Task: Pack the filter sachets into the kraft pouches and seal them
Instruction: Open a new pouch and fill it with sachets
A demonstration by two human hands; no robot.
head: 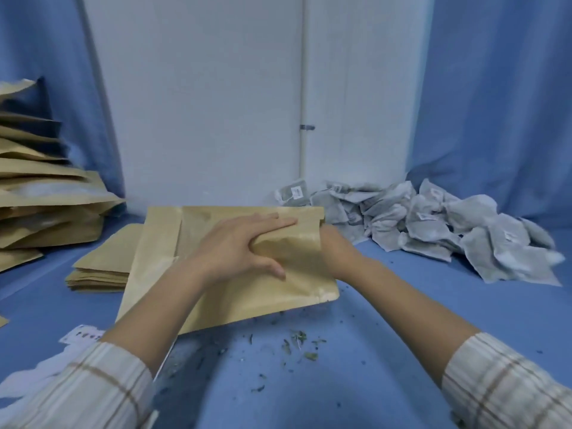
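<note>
At the counter's [356, 351] middle, left of the sachet heap [433, 230], a tan kraft pouch [247, 292] lies tilted, mouth rightward. Left hand [238, 246] presses flat on it, fingers straight. Right hand [335, 249] reaches inside the mouth; its grip is hidden. Flat pouches [99, 267] lie beyond; blue surface stays open nearer.

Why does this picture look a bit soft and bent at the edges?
Head view: the wide lens bows the curtains outward; light is flat and bluish, with weak shadows and no glare; the pouch stack at the left edge is smeared, and the kraft pouch blurs near the right hand.
</note>
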